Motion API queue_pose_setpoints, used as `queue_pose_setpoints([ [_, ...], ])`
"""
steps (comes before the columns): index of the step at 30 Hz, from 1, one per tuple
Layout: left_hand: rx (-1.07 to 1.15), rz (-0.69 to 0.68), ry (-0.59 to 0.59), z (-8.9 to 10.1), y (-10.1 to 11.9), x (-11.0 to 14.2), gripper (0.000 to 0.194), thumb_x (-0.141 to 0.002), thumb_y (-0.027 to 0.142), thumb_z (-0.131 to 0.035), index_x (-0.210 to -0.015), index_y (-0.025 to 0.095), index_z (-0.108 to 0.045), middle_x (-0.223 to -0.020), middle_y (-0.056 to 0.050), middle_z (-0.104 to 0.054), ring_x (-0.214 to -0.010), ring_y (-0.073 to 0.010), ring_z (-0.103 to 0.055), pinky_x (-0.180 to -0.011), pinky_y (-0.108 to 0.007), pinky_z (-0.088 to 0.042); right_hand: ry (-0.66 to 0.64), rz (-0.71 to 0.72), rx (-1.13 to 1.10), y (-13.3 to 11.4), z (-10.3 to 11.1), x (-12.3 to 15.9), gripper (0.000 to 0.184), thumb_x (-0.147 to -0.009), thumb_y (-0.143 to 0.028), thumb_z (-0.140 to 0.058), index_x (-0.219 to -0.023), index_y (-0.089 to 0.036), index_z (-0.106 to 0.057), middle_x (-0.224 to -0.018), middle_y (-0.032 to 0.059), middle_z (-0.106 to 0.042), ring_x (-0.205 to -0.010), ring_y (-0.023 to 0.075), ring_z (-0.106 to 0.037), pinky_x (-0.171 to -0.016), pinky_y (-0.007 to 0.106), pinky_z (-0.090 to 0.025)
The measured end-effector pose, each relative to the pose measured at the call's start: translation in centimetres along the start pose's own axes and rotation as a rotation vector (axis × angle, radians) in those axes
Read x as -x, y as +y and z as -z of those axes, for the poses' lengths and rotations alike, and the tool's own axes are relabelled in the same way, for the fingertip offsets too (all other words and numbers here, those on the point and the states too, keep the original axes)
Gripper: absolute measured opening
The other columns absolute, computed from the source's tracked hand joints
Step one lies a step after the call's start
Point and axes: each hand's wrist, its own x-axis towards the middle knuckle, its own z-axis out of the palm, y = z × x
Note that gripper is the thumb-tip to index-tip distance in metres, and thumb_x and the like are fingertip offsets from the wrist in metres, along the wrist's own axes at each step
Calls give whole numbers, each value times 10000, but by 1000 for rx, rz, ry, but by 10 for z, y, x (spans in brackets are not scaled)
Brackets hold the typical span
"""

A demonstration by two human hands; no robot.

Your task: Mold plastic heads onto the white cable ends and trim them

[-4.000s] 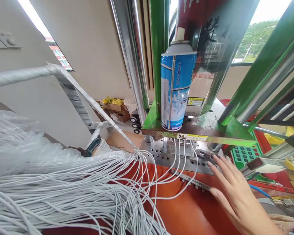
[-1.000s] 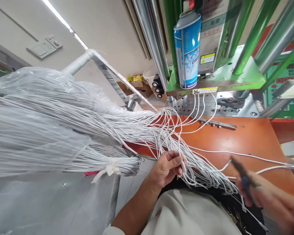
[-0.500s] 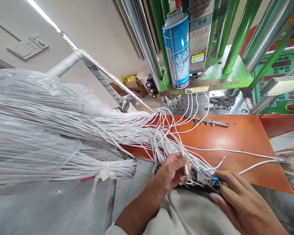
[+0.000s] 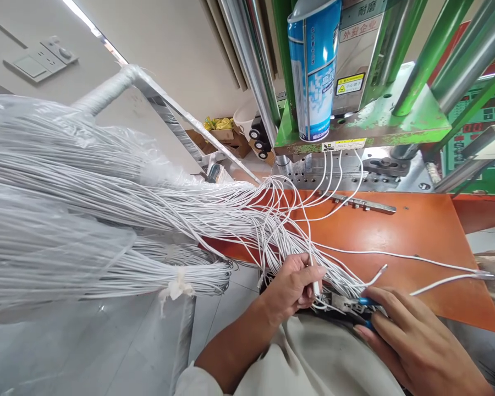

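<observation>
My left hand [image 4: 292, 289] pinches the end of one thin white cable [image 4: 312, 264] at the near edge of the orange table [image 4: 396, 236]. Just to the right, my right hand [image 4: 412, 344] is closed on a small blue-handled cutter [image 4: 365, 302], whose metal jaws sit among the cable ends by my lap. A big bundle of white cables [image 4: 107, 214], partly wrapped in clear plastic, fans from the left across the table. A few cables run up into the metal mould [image 4: 338, 170] under the green press.
A blue spray can [image 4: 313, 66] stands on the green press plate [image 4: 379, 124]. Chrome columns rise behind it. A green control panel [image 4: 487, 148] is at the right. A metal bar [image 4: 363, 204] lies on the table. Cardboard boxes [image 4: 223, 135] sit behind on the floor.
Four seconds ago only my right hand lay flat by the mould. Since then both hands came to the near cable ends, the right one bringing the cutter in. The view shifted slightly.
</observation>
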Motion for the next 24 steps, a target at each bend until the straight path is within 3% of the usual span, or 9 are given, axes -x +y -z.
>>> queue_pose_setpoints([
  [6,-49,121,70,-5,4,1,463,-758,509,-862,-708,209,-513,-491,84,-509,-294,-32,-279,-281,-174,-192,-14,-5,8,1,-2,3,148,-1037,-290,-630,-914,-210,-613,-1159,116,-662,-1021,265,-610,-885,411,-450],
  [11,-41,110,86,-5,-2,4,462,-812,565,-808,-715,203,-538,-478,69,-500,-320,-53,-334,-298,-178,-233,54,13,22,0,-5,4,177,-1030,-231,-628,-866,-211,-565,-1063,107,-682,-966,243,-645,-904,391,-483],
  [14,-32,116,109,-4,-10,5,523,-840,691,-731,-778,204,-551,-517,38,-553,-361,-71,-402,-311,-173,-244,82,-39,-52,-2,-4,4,208,-1040,-221,-600,-841,-222,-541,-969,72,-674,-821,183,-647,-739,307,-501],
  [16,-51,113,115,-5,-14,6,566,-837,748,-703,-805,204,-552,-528,38,-544,-379,-70,-400,-317,-170,-226,23,-104,-135,-4,-2,4,216,-1055,-248,-570,-840,-234,-559,-894,44,-663,-738,164,-638,-649,274,-505],
  [20,-136,66,130,-4,-17,7,604,-846,780,-686,-819,197,-534,-587,46,-509,-439,-61,-378,-368,-162,-198,-120,-230,-269,-13,0,2,278,-1086,-269,-487,-837,-246,-609,-914,42,-689,-780,184,-677,-678,254,-568],
  [24,-338,-119,139,1,-17,8,583,-934,748,-613,-812,185,-518,-683,25,-509,-567,-80,-460,-508,-188,-337,19,-220,-140,-17,-5,0,263,-1067,-308,-543,-822,-240,-610,-1009,76,-691,-895,222,-676,-773,333,-579],
])
